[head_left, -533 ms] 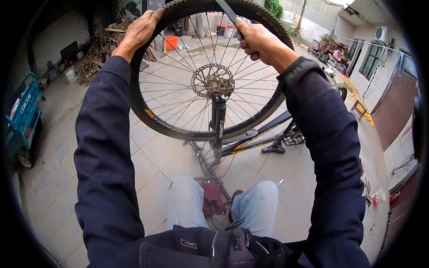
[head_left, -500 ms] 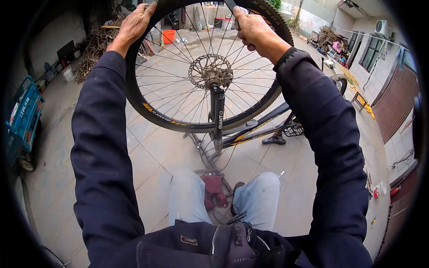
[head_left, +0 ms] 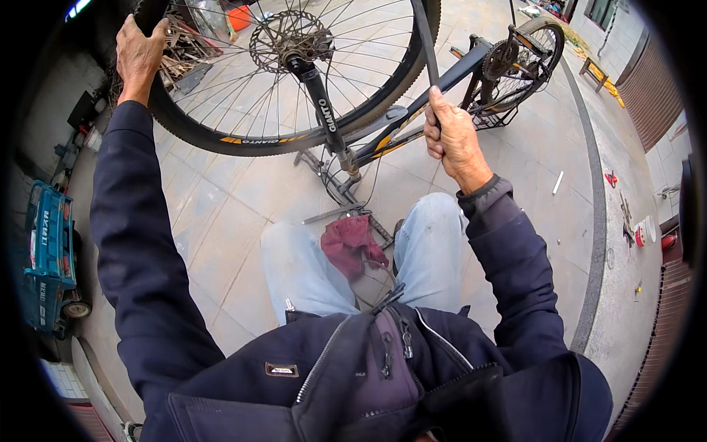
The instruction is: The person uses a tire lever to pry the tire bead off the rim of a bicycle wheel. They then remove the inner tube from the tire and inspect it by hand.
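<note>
- The dark flat bar (head_left: pixel 427 51) is up by the wheel's right side, long axis close to vertical, top leaning a bit left and running out of view.
- Right hand (head_left: pixel 453 140) has its fingers curled tight around the bar's lower end.
- Left hand (head_left: pixel 140 55) is up at the tire's upper left, fingers spread against the rubber; can't tell how firmly they close on it.
- Front wheel (head_left: pixel 221 140) sits at the top of the upside-down bike, in the fork (head_left: pixel 320 103), which slants down and right from the hub.
- Room-wise: the bar overlaps the tire's right outer edge, bike frame (head_left: pixel 401 132) just left of the right hand. Further right, there's a stretch of tile floor (head_left: pixel 515 158) with a white stick (head_left: pixel 557 183), then a dark strip (head_left: pixel 589 243).
- Wheel's looks: black knobbly tire, orange and white rim markings, thin spokes, perforated disc rotor (head_left: pixel 291 37). Bar's plain, slim, dull dark grey.
</note>
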Motion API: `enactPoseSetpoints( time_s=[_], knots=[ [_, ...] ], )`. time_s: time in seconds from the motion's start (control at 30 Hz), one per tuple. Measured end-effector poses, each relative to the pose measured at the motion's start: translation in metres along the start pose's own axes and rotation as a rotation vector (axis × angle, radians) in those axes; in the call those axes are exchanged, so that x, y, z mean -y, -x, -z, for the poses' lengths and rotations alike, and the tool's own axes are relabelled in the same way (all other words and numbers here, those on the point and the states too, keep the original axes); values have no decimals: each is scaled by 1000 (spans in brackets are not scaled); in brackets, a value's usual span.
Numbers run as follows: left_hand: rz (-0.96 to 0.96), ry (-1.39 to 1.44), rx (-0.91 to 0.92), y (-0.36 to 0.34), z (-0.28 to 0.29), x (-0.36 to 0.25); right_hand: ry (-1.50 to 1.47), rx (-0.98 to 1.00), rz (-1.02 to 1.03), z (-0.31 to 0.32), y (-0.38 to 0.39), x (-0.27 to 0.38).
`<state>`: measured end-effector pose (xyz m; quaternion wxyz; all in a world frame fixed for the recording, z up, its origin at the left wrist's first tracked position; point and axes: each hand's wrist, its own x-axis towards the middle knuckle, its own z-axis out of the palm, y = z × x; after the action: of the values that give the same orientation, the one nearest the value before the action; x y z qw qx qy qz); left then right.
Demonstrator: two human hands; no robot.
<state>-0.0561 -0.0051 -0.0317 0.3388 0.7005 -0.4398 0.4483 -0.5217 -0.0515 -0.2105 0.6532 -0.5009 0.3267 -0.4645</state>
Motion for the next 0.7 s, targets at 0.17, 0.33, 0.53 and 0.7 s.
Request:
enactPoseSetpoints(
  time_s=[0.17,0.33,0.53,0.7],
  knots=[
    [-161,12,-13,-29,24,-49,44,-102,-49,35,23,-19],
    [-152,14,64,-36,43,-78,149,-105,-130,50,41,-30],
    [-161,-38,61,-43,49,-82,16,-137,-83,55,44,-10],
    [-246,-54,-53,-71,33,-82,-71,-344,216,84,28,54]
  ],
)
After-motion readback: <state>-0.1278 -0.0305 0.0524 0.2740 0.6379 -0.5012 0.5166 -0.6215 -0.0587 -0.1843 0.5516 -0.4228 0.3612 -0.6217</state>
